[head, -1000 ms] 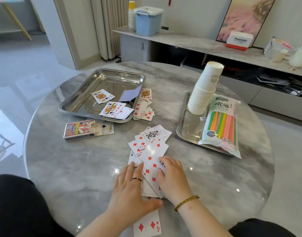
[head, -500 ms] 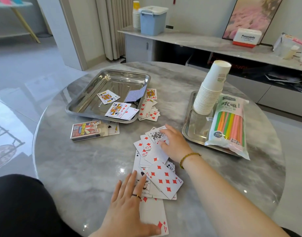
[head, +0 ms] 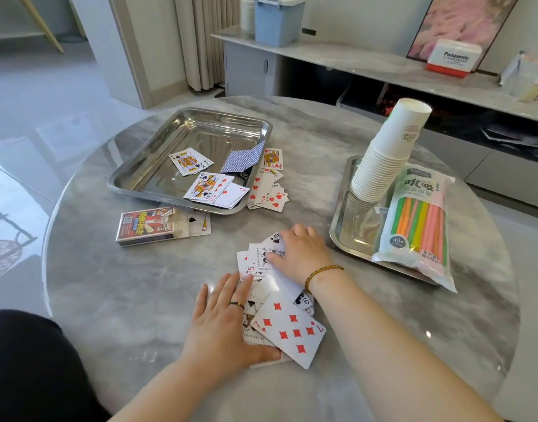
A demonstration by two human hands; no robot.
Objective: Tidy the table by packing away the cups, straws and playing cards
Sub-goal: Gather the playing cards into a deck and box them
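At 9 o'clock on the round marble tabletop (head: 124,284) lies a red card box (head: 145,225), flap open, with a spade card at its right end. Just beyond it, toward 11 o'clock, a steel tray (head: 200,135) holds a king of spades (head: 190,161), a blue-backed card (head: 241,159) tilted against the right rim, and a few more face-up cards. A scatter of heart cards (head: 267,187) lies on the tabletop against that rim.

Near 6 o'clock the left hand (head: 222,327) lies flat on the near end of a loose pile of playing cards (head: 287,327), grip apart, fingers straight. The right hand (head: 301,254) presses the pile's far end, grip apart, bent fingers on a joker.

At 3 o'clock a second steel tray (head: 350,236) carries a leaning stack of paper cups (head: 386,153) and a bag of coloured straws (head: 417,226) overhanging its near rim.

Behind, a marble sideboard (head: 353,59) bears a blue lidded bin (head: 276,19) and a Panasonic box (head: 453,57). A beige curtain (head: 200,41) hangs at 12 o'clock.
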